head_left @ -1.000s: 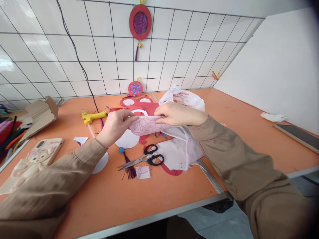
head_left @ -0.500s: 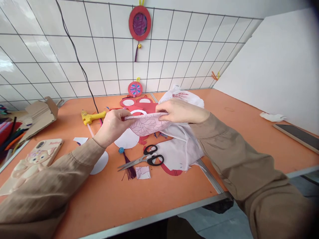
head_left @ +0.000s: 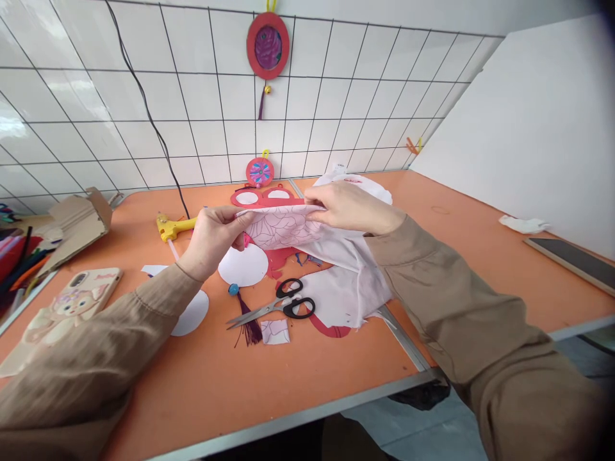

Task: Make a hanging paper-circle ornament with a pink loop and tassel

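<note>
Between my two hands a piece of pinkish-white fabric (head_left: 283, 229) with a line-drawn flower pattern is held up over the table. My left hand (head_left: 216, 238) pinches its left top corner, and my right hand (head_left: 353, 208) pinches the right end of the same edge. Beneath it lie a white paper circle (head_left: 243, 265) and red cut paper (head_left: 278, 261). Nearer to me are black-handled scissors (head_left: 273, 305), lying across a purple tassel (head_left: 250, 323) with a blue bead, and a small patterned fabric scrap (head_left: 275, 331).
White cloth (head_left: 336, 291) lies bunched right of the scissors. A yellow glue gun (head_left: 173, 225) rests at the left, with a phone in a cartoon case (head_left: 72, 307) nearer. A white plastic bag (head_left: 377, 190) sits behind my right hand. Round red ornaments (head_left: 260, 172) stand at the tiled wall.
The fabric has been raised slightly and turned so that more of its patterned face shows. My left hand has shifted up a little; both hands still grip the top edge.
</note>
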